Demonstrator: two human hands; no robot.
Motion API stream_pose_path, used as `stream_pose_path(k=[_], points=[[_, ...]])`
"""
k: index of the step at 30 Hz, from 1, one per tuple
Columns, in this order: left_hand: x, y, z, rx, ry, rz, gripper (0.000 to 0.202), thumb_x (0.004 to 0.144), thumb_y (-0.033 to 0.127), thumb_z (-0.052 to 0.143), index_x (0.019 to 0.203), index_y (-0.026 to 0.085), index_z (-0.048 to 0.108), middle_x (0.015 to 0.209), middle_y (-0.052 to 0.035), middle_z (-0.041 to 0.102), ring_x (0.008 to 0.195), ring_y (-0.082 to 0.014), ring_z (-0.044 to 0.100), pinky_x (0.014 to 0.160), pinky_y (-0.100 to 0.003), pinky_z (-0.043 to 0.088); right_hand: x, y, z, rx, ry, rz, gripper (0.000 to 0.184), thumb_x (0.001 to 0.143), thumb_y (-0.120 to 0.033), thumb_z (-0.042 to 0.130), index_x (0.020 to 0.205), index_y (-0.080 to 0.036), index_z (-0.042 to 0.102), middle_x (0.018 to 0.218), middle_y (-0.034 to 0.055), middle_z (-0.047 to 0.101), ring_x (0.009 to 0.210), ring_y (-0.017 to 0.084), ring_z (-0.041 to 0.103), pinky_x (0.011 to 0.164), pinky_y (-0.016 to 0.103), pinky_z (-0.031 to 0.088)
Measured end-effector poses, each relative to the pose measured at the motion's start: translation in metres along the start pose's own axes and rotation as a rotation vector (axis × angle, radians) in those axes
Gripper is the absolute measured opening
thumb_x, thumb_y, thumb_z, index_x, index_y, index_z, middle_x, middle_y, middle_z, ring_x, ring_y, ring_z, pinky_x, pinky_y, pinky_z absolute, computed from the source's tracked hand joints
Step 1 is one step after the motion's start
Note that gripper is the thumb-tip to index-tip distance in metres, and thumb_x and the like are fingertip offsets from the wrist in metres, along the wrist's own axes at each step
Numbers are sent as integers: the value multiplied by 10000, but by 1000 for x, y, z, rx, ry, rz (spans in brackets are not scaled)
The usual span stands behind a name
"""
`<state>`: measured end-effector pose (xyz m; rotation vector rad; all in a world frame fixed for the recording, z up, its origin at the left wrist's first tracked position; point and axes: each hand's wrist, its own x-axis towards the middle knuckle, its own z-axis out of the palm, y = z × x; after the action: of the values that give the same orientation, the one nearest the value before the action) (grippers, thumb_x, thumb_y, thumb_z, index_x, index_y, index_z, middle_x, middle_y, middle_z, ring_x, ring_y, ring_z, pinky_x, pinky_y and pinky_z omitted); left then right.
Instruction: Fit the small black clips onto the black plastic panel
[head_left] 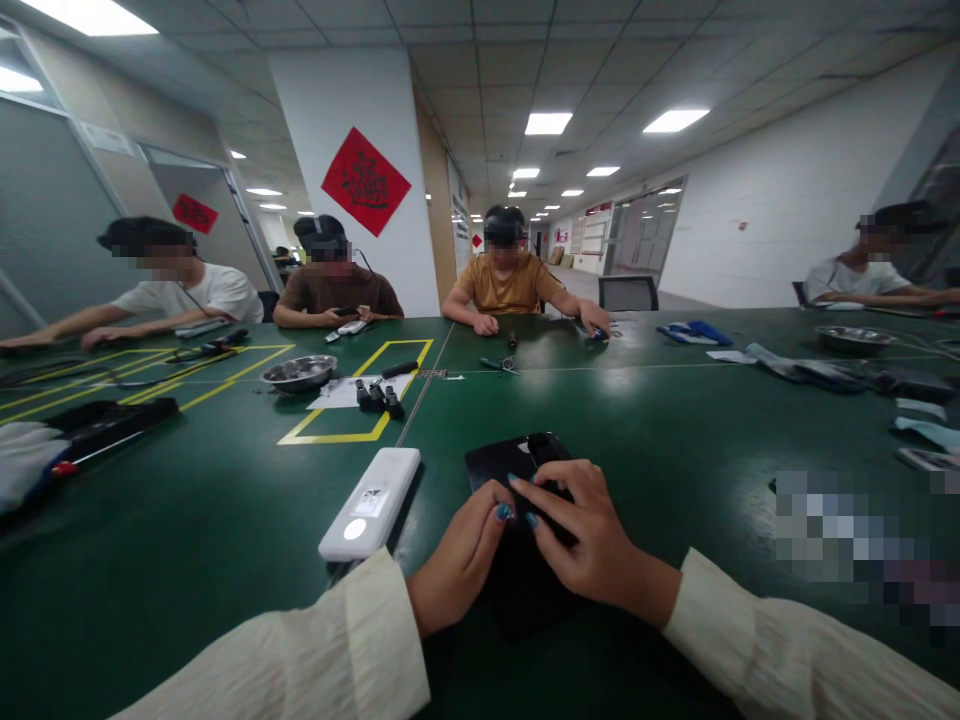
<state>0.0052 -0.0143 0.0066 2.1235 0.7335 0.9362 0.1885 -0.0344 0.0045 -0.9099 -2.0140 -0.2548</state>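
A flat black device (504, 463) lies on the green table (225, 520) right in front of me. My right hand (592, 535) rests on top of it, fingers curled over a small black part (550, 447) at its far end. My left hand (461, 560) sits beside it, fingers closed with the thumb tip meeting the right hand's fingertips on the device. A white remote-like unit (371, 502) lies just left of my left hand, untouched.
Several other people sit around the far and side edges of the table. A metal bowl (300, 373), a sheet of paper with small black parts (377, 396) and yellow floor-tape marks lie ahead left. Black tools (105, 425) lie at left, cloths and a second bowl (855, 337) at right.
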Motion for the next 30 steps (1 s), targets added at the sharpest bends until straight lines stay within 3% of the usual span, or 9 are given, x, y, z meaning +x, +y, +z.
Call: stream_pose_path(k=[6,9,12,16,23,26,30], points=[[-2,-2,-1,-22,55,-62,261,953,352,223,897,194,423,846,-21,452,779,-148,430,747,-272,380,2,20,7,-97,48,105,616,784,-190,520,1370,-239,336,1167,105,469,932,204,507,784,371,452],[-2,-2,0,-31,91,-93,239,949,360,254,921,198,427,860,-23,458,791,-151,440,742,-271,377,5,28,8,-12,0,132,587,804,-203,503,1366,-244,338,1214,111,442,874,172,543,779,349,489],[-2,-2,0,-46,150,-117,226,943,368,286,920,200,435,833,-15,460,768,-149,448,715,-265,374,8,32,7,82,-39,166,468,816,-196,482,1281,-226,447,1182,107,463,964,182,542,816,338,493],[-1,-5,-1,-104,363,-100,246,944,381,278,885,203,438,786,-2,440,719,-143,440,671,-263,365,16,33,4,119,17,223,267,795,-190,503,1040,-203,609,1049,86,509,934,175,549,796,322,497],[4,-4,-7,-8,667,-139,316,944,419,216,809,218,419,750,9,400,697,-149,408,671,-255,351,21,46,-7,166,129,396,186,762,-172,500,892,-190,631,971,68,518,914,180,542,790,327,473],[3,-4,-8,32,652,-197,333,941,438,207,809,218,420,719,13,393,673,-147,410,650,-249,358,19,58,-15,293,210,594,177,765,-227,480,869,-191,617,989,67,521,772,161,568,615,298,487],[3,-5,-9,10,501,-270,353,931,460,233,785,209,435,732,3,433,696,-152,448,660,-255,382,14,67,-16,551,313,867,209,721,-258,483,897,-182,567,873,36,558,457,91,491,424,271,408]])
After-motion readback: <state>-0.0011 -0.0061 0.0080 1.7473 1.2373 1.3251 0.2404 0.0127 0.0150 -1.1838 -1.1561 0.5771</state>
